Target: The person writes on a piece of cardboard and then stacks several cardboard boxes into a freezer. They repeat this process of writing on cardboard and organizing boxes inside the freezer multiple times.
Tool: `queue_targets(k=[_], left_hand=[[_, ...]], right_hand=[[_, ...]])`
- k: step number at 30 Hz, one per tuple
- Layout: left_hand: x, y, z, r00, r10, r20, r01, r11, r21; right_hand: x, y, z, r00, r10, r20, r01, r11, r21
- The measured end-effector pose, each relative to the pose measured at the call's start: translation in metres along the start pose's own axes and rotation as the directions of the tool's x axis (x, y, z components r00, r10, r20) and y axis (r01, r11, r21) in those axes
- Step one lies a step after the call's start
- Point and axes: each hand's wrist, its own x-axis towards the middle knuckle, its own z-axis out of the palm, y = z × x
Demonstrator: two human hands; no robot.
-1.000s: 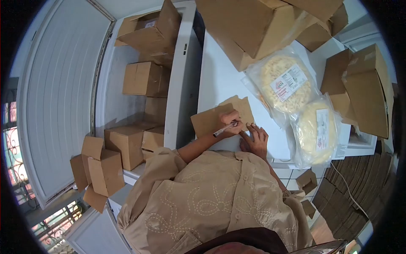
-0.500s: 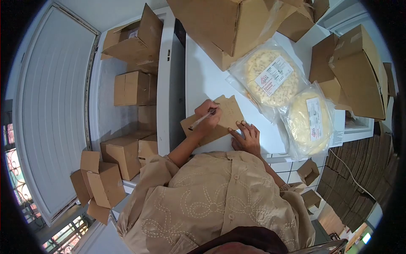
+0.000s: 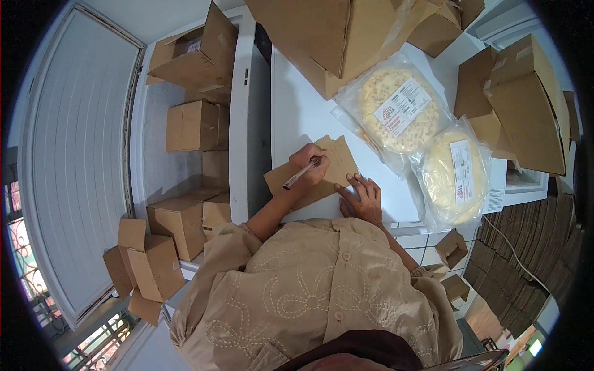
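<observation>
A flat piece of brown cardboard (image 3: 339,164) lies on the white surface in front of my body, with faint marks near its upper end. My left hand (image 3: 309,166) is closed around a pen (image 3: 298,175); its tip points at the cardboard and its rear end sticks out toward my forearm. At the cardboard's right edge, my right hand (image 3: 362,196) rests with fingers spread, the fingertips touching it. Beyond that hand are two round pizzas in clear wrap, one with toppings and a sausage cheese label (image 3: 377,133), one paler with a label (image 3: 444,201).
A large carton (image 3: 309,37) stands at the back of the white top (image 3: 291,111). Open boxes (image 3: 526,105) are at the right, above stacked flat cardboard (image 3: 520,260). On the left, several cartons (image 3: 193,127) sit inside a white chest with its lid (image 3: 83,154) raised.
The pen has tilted, its rear end shifting slightly right in my left hand. My right hand stays at the cardboard's edge. The view has shifted very slightly.
</observation>
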Motion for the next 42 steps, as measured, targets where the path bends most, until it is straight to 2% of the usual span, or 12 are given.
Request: queue_targets(k=[5,7,10,13,16,19,21,24,26,29,33,42], left_hand=[[-0.002,-0.003,0.000,1.000,0.008,-0.023,-0.008,1.000,-0.001],[-0.004,-0.006,0.000,0.998,-0.054,-0.011,0.054,0.998,-0.039],[-0.004,-0.008,0.002,0.999,-0.051,-0.016,0.050,0.997,-0.050],[-0.006,-0.010,0.002,0.998,-0.058,-0.010,0.058,0.998,-0.010],[-0.005,-0.012,0.001,1.000,-0.005,0.003,0.005,0.998,-0.058],[-0.010,-0.016,0.006,0.998,-0.063,-0.032,0.060,0.995,-0.079],[-0.014,-0.023,0.011,0.998,-0.011,-0.062,0.007,0.998,-0.064],[-0.005,-0.008,0.001,1.000,-0.016,-0.026,0.016,1.000,-0.002],[-0.004,-0.008,0.003,1.000,0.006,-0.027,-0.009,0.994,-0.109],[-0.007,-0.007,0.001,0.999,-0.046,-0.005,0.046,0.998,-0.036],[-0.006,-0.008,0.002,1.000,-0.029,0.002,0.029,0.995,-0.095],[-0.001,0.004,-0.004,0.997,-0.057,0.044,0.059,0.997,-0.053]], right_hand=[[0.000,0.000,0.001,1.000,-0.010,-0.017,0.010,1.000,-0.008],[0.000,0.000,0.001,1.000,-0.011,-0.025,0.011,1.000,-0.017],[0.001,-0.001,-0.001,1.000,-0.001,-0.004,0.001,1.000,0.010],[0.001,-0.003,-0.002,1.000,-0.007,-0.024,0.007,1.000,0.024],[0.000,-0.002,-0.001,1.000,-0.014,-0.027,0.014,1.000,0.003],[0.001,-0.002,-0.001,1.000,-0.028,-0.011,0.029,0.999,0.046],[-0.001,0.002,0.003,1.000,-0.020,-0.008,0.020,1.000,0.011],[0.000,0.002,0.005,0.999,-0.042,-0.023,0.042,0.999,-0.032],[-0.001,0.001,0.006,0.998,-0.055,-0.017,0.054,0.998,-0.031],[-0.001,0.001,0.008,0.999,-0.044,-0.016,0.043,0.998,-0.055],[-0.001,0.001,0.005,1.000,-0.028,-0.001,0.028,0.998,-0.047],[0.000,0.001,0.005,1.000,-0.012,-0.006,0.012,0.999,-0.041]])
